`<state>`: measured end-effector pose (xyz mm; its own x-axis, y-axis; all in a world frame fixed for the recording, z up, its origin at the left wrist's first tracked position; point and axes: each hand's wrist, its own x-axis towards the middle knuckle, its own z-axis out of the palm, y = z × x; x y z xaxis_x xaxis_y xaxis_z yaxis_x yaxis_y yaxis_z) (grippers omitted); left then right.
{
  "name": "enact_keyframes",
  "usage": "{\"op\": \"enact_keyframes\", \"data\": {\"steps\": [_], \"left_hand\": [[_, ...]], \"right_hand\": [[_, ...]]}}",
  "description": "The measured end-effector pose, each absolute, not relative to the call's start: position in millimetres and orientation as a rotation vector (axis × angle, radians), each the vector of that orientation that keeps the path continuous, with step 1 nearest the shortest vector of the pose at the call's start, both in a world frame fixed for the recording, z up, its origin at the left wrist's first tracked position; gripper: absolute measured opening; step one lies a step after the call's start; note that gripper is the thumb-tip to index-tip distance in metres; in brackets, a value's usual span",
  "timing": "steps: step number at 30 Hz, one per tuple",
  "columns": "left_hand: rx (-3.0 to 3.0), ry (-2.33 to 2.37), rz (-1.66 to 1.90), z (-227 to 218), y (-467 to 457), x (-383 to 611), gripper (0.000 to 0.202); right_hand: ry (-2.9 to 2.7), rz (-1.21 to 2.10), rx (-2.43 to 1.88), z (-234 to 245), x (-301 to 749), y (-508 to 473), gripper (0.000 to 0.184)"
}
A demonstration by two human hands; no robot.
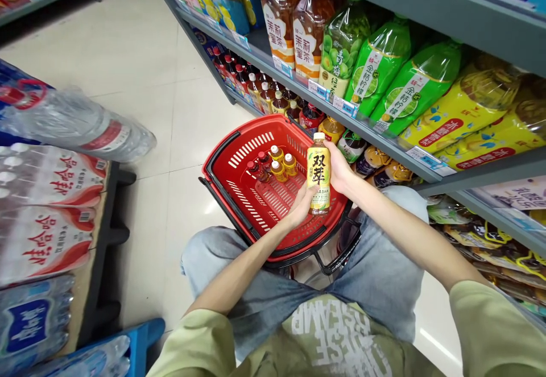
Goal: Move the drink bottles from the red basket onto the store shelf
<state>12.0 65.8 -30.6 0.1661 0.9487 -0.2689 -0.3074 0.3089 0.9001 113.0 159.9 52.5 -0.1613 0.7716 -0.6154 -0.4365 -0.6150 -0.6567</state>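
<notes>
A yellow drink bottle (319,166) with a white cap and dark lettering stands upright between my hands, over the near right side of the red shopping basket (239,218). My right hand (339,168) wraps its upper right side. Lower on the left, my left hand (303,205) is closed against the bottle, thumb on the label. Inside the basket, small yellow bottles (285,168) with white caps stand beside dark bottles with red caps (258,170). The basket sits on the floor between my knees, its black handle (341,252) lying toward me.
To the right, a grey shelf (264,53) carries large tea and juice bottles (379,64). Small bottles (267,97) line the lower level beside the basket. On the left are wrapped water packs (51,240) on a dark pallet and a large water bottle (85,121).
</notes>
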Motion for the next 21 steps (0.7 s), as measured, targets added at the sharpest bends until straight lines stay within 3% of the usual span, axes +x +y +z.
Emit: {"op": "enact_keyframes", "data": {"steps": [21], "left_hand": [[0.935, 0.964, 1.03, -33.6, 64.0, 4.9, 0.067]], "right_hand": [[-0.47, 1.874, -1.246, 52.6, 114.6, 160.8, 0.029]]}}
